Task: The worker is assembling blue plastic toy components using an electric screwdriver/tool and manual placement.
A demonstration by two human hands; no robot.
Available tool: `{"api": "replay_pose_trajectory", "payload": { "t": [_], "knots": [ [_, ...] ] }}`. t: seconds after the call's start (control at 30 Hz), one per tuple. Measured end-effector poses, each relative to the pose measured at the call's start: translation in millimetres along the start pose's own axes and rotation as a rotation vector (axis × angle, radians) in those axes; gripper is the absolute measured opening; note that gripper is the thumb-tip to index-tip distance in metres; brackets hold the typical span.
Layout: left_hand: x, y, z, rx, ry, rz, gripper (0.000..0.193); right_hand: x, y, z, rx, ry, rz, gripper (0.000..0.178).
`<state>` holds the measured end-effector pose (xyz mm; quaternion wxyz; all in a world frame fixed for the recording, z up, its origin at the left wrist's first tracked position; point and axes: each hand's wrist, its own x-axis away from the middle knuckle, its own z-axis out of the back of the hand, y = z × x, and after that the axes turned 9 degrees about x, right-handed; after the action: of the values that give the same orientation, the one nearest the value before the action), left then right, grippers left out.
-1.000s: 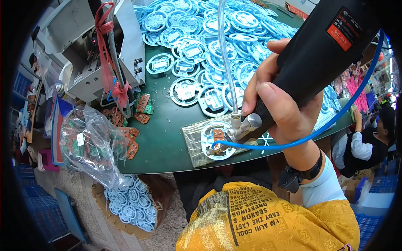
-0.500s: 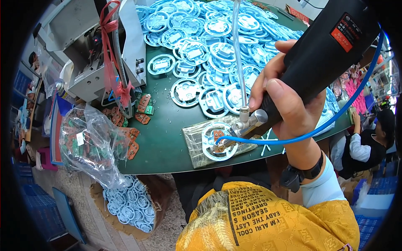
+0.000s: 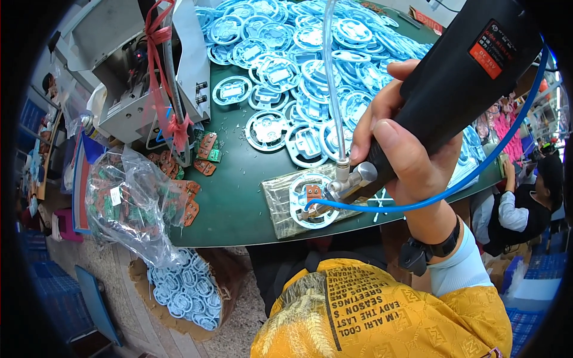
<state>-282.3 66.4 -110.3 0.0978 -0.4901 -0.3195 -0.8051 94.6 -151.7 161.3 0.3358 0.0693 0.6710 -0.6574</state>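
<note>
Since a second ago your black power driver [image 3: 459, 77] has edged up and rightward in the view, and its metal nose now sits a touch further along the blue ring part [image 3: 311, 201] — and it stays planted there, tip down on the work. Your right hand [image 3: 401, 156] is wrapped tight round the driver's body, thumb laid along the near side, fingers curled over the far side. Your left hand is out of view, so the right is the only one on the job. The ring part lies down and to the left of that hand, flat on the clear-wrapped pad [image 3: 298, 200] at the near edge of the green bench [image 3: 239, 197], a small brown circuit board [image 3: 313, 192] seated inside it. The driver's long axis runs from upper right down to lower left, nose meeting the part just beside that board. A clear tube [image 3: 332, 83] rises from the nose; a blue hose [image 3: 477, 179] loops under your wrist. Piled blue ring parts [image 3: 298, 71] lie beyond
</note>
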Motion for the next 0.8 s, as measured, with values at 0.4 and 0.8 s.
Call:
{"api": "replay_pose_trajectory", "payload": {
  "t": [0.4, 0.8],
  "knots": [
    [33, 158, 158, 0.131, 1.138, -0.789, 0.039, 12, -2, -13, 0.047, 0.042, 0.005, 0.050],
    [-72, 211, 174, 0.014, 0.991, -0.986, 0.112, 19, -6, -19, -0.008, 0.024, -0.038, 0.044]
  ]
}}
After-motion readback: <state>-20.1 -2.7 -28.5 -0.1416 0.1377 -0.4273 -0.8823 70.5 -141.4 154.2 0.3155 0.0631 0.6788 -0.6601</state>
